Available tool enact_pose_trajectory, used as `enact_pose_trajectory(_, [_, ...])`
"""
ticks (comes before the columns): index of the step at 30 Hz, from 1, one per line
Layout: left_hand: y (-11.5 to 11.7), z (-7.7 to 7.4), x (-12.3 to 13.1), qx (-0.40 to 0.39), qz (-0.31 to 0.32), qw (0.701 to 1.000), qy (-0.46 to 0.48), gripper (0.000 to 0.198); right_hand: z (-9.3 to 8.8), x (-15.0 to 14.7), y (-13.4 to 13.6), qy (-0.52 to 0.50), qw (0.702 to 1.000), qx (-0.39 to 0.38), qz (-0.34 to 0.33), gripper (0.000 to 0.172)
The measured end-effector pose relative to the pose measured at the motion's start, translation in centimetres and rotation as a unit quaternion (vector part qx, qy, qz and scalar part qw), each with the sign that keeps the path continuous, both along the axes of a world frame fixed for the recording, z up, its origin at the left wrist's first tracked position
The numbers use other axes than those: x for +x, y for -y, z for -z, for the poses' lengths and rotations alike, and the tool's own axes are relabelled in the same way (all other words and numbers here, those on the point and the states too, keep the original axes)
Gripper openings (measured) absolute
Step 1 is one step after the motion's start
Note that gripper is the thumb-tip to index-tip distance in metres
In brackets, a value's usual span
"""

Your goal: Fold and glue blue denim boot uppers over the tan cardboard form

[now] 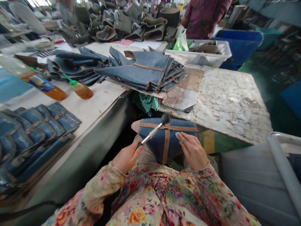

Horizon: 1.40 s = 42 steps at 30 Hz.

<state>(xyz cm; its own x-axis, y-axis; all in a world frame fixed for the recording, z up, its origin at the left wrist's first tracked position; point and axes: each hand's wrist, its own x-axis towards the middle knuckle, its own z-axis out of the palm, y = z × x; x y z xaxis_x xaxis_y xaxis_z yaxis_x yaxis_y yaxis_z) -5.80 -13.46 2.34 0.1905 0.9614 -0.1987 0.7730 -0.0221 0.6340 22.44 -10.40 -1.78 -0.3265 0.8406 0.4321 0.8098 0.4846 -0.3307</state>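
Observation:
Across my lap lies a blue leather piece (154, 141) with tan straps crossing over it. My left hand (128, 156) is wrapped round the lower end of a metal rod with a round black head (150, 135); the head hangs over the upper strap of the piece. My right hand (193, 150) rests on the right side of the piece, fingers together, pinching a small white cloth (177, 136) against the blue surface. The cloth is mostly hidden under the fingers.
Stacked blue pieces (145, 70) lie ahead on the table, more blue pieces (35, 128) at left. A bottle (44, 86) and a small green-nozzled bottle (82, 90) lie there. A worn white board (230, 97) and a grey bin (249, 169) are at right. A person (205, 18) stands beyond.

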Motion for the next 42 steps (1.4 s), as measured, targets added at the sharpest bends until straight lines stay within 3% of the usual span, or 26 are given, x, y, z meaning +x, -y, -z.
enact_pose_trajectory(3, [0.1, 0.3, -0.2, -0.027, 0.027, 0.998, -0.047, 0.034, 0.0, -0.1, 0.0, -0.004, 1.000, 0.002, 0.000, 0.035])
enact_pose_trajectory(8, [0.4, -0.5, 0.2, 0.048, -0.004, 0.999, 0.008, 0.036, 0.0, -0.1, 0.0, -0.007, 1.000, 0.003, 0.000, 0.036])
enact_pose_trajectory(13, [0.3, 0.0, 0.7, -0.014, 0.015, 0.999, -0.028, 0.031, -0.1, -0.1, -0.1, -0.011, 1.000, 0.001, -0.001, 0.035])
enact_pose_trajectory(18, [0.1, 0.3, 0.6, 0.064, -0.026, 0.997, 0.018, 0.039, 0.0, -0.1, 0.1, -0.007, 1.000, -0.006, 0.004, 0.035])
enact_pose_trajectory(24, [0.0, 1.0, 1.1, -0.021, 0.005, 1.000, 0.008, 0.038, -0.1, -0.1, 0.6, 0.000, 1.000, -0.005, 0.012, 0.036])
enact_pose_trajectory(28, [-0.3, -0.1, 2.8, 0.037, 0.007, 0.998, 0.045, 0.039, -0.3, 0.5, 1.2, 0.006, 1.000, -0.004, 0.016, 0.036])
enact_pose_trajectory(33, [-1.4, -0.7, 6.1, -0.043, 0.096, 0.992, -0.072, 0.030, -0.1, 1.0, 1.9, 0.000, 0.999, 0.005, 0.037, 0.035])
enact_pose_trajectory(38, [-2.3, -1.5, 8.8, 0.002, 0.126, 0.990, -0.061, 0.033, 0.3, 1.2, 2.3, -0.005, 0.999, 0.008, 0.031, 0.036])
enact_pose_trajectory(42, [-2.7, -1.1, 9.8, -0.020, 0.131, 0.986, -0.103, 0.033, 0.5, 1.4, 2.5, -0.004, 0.999, -0.002, 0.034, 0.036])
